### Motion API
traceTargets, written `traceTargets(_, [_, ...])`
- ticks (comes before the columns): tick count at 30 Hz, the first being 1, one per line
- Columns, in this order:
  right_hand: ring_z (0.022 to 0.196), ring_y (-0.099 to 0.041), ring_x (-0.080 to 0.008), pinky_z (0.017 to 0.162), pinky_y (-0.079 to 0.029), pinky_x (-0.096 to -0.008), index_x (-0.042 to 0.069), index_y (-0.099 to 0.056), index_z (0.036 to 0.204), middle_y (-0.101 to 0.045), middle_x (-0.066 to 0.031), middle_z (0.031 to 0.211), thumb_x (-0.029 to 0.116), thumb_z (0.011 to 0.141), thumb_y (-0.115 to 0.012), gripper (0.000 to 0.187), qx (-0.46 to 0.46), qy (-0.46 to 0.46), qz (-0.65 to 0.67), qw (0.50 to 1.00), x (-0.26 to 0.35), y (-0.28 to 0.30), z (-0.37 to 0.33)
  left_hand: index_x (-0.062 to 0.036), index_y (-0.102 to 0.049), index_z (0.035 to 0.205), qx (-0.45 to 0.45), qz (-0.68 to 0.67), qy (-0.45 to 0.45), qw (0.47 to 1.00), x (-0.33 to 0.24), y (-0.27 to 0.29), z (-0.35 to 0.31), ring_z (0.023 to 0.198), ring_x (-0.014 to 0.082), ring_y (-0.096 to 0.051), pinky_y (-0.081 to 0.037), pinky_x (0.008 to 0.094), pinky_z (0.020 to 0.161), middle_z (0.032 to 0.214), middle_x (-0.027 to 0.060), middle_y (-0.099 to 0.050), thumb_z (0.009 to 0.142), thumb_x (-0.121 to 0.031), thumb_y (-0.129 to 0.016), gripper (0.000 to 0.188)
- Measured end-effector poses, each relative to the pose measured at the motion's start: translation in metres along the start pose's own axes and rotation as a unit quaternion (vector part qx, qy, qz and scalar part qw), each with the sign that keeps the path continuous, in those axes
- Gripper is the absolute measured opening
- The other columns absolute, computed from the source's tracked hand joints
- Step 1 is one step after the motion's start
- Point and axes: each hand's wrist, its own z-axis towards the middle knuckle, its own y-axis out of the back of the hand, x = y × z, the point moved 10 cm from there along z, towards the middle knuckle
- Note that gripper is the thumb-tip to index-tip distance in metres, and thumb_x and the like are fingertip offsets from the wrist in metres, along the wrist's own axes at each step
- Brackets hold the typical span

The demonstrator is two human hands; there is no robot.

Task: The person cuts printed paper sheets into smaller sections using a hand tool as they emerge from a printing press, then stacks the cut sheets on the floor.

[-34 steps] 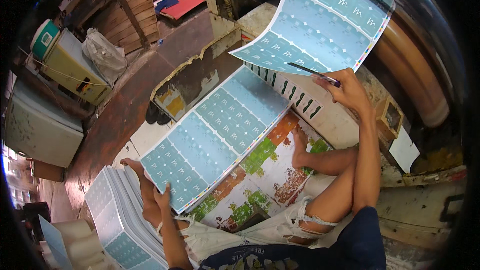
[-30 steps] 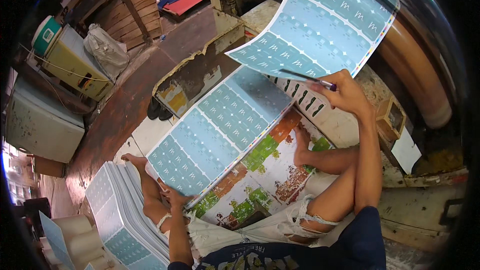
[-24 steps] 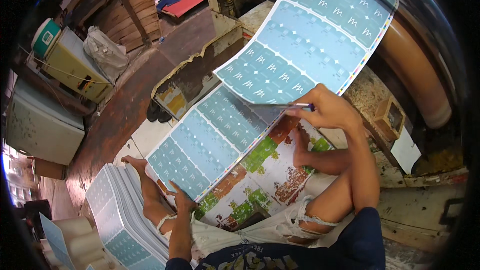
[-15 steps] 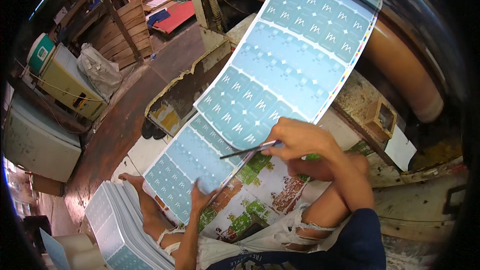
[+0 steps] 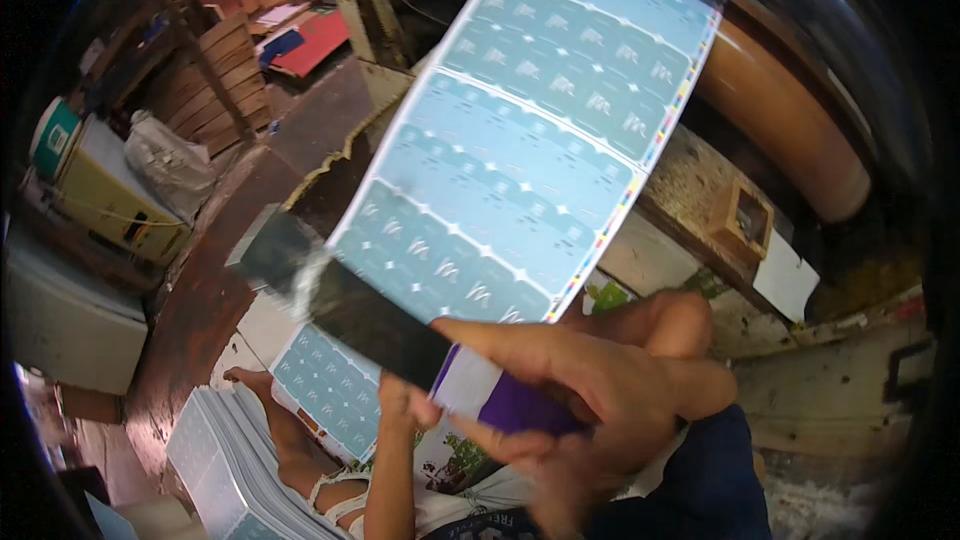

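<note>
My right hand [image 5: 590, 395] is closed round the purple and white handle [image 5: 500, 400] of a broad, dark-bladed knife [image 5: 380, 325]. Its blade lies flat-on to view and points left, crossing in front of the sheets; the tip is blurred. A long blue-green printed sheet [image 5: 500, 150] hangs from the upper right down behind the blade. Below it, a second printed sheet [image 5: 325, 380] slopes over my legs. My left hand [image 5: 400, 405] is by that sheet's right side, fingers curled just under the knife handle; what they pinch is hidden.
A thick stack of printed sheets [image 5: 215, 460] stands at lower left. A big brown roller [image 5: 790, 120] runs along the upper right, above a ledge with a small wooden box [image 5: 742, 220] and white paper [image 5: 785, 280]. Further left are a pale sack [image 5: 165, 160] and a cooler [image 5: 55, 135].
The knife has come nearer and turned from edge-on to flat-on. My right hand has moved down toward my left hand. The view has shifted a little, and the upper sheet appears further left.
</note>
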Motion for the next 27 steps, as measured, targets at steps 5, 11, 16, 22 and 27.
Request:
traceTargets(5, [0.059, -0.046, -0.0058, 0.053, -0.037, -0.0218, 0.000, -0.048, 0.113, -0.049, -0.0001, 0.069, 0.031, 0.086, -0.068, 0.046, -0.014, 0.107, 0.032, 0.994, 0.027, -0.010, -0.001, -0.0013, -0.054, 0.115, -0.086, -0.191, 0.044, 0.977, 0.010, 0.073, -0.004, 0.096, 0.0215, -0.061, -0.053, 0.0359, 0.082, 0.103, 0.0119, -0.061, 0.083, -0.015, -0.070, 0.039])
traceTargets(11, [0.060, -0.049, -0.0079, 0.053, -0.038, -0.0221, -0.005, -0.042, 0.118, -0.051, -0.0008, 0.067, 0.036, 0.077, -0.077, 0.067, 0.051, 0.085, -0.013, 0.995, 0.030, -0.029, 0.014, -0.0007, -0.052, 0.118, -0.132, -0.223, 0.065, 0.964, 0.028, 0.086, 0.002, 0.097, 0.0226, -0.060, -0.053, 0.0364, 0.082, 0.105, 0.0126, -0.060, 0.083, -0.012, -0.069, 0.040])
traceTargets(16, [0.060, -0.052, -0.0095, 0.054, -0.039, -0.0224, -0.009, -0.038, 0.122, -0.053, -0.0015, 0.065, 0.040, 0.069, -0.083, 0.085, 0.171, 0.060, -0.105, 0.978, 0.020, -0.039, 0.032, -0.0002, -0.051, 0.120, -0.198, -0.214, 0.059, 0.955, 0.031, 0.117, -0.028, 0.097, 0.0236, -0.060, -0.053, 0.0368, 0.082, 0.106, 0.0131, -0.059, 0.084, -0.010, -0.068, 0.041])
traceTargets(22, [0.061, -0.050, -0.0047, 0.052, -0.041, -0.0204, 0.004, -0.053, 0.111, -0.054, -0.0010, 0.074, 0.025, 0.091, -0.063, 0.031, -0.039, 0.071, -0.283, 0.956, 0.030, 0.077, 0.045, 0.0004, -0.049, 0.122, -0.204, -0.213, 0.065, 0.953, 0.035, 0.117, -0.051, 0.098, 0.0247, -0.060, -0.053, 0.0373, 0.081, 0.108, 0.0138, -0.059, 0.084, -0.007, -0.067, 0.043])
traceTargets(27, [0.044, -0.050, -0.0064, 0.038, -0.040, -0.0204, 0.005, -0.061, 0.109, -0.058, -0.0030, 0.068, 0.022, 0.098, -0.049, 0.023, -0.507, 0.261, -0.339, 0.748, 0.136, 0.264, -0.050, 0.0035, -0.041, 0.130, -0.170, -0.140, -0.017, 0.975, 0.014, 0.144, -0.049, 0.097, 0.0236, -0.060, -0.051, 0.0333, 0.082, 0.112, 0.0152, -0.057, 0.084, -0.008, -0.067, 0.053])
